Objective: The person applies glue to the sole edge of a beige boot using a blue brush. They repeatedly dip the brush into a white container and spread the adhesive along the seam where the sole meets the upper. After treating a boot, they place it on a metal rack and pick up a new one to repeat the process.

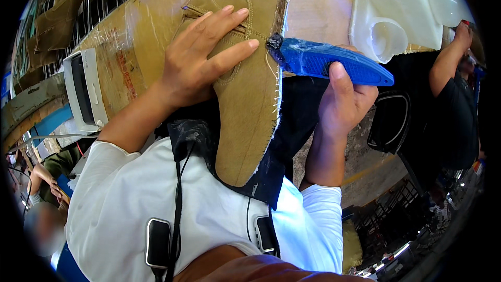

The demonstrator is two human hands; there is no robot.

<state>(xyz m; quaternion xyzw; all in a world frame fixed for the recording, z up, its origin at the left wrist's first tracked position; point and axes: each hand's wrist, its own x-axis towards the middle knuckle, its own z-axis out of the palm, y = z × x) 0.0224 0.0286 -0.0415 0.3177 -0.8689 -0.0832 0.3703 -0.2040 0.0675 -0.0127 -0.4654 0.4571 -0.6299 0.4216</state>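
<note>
Center, over the dark apron (265, 187): tan boot (242, 120), toe pointing near, shaft toward the far left. Its right edge is pale, with stitching along it. Left hand (201, 55) grasps the boot, fingers splayed across the upper; thumb hidden. Right hand (344, 102) grips a blue tool (334, 61), thumb pressed on the ribbed handle. Tool points left; its dark, gummy-looking tip meets the boot's right edge, toward the far end.

Beyond the boot: tan bench (318, 0). Far right on it, a translucent white jug (399, 8) with a round mouth. Left of the left forearm, a white box (86, 94) with a dark slot. Far left, more brown boots (57, 26) on a rack. Near side: white shirt (117, 188), two small black devices (158, 243) on it. Off right, a co-worker (451, 115) in dark clothes.
</note>
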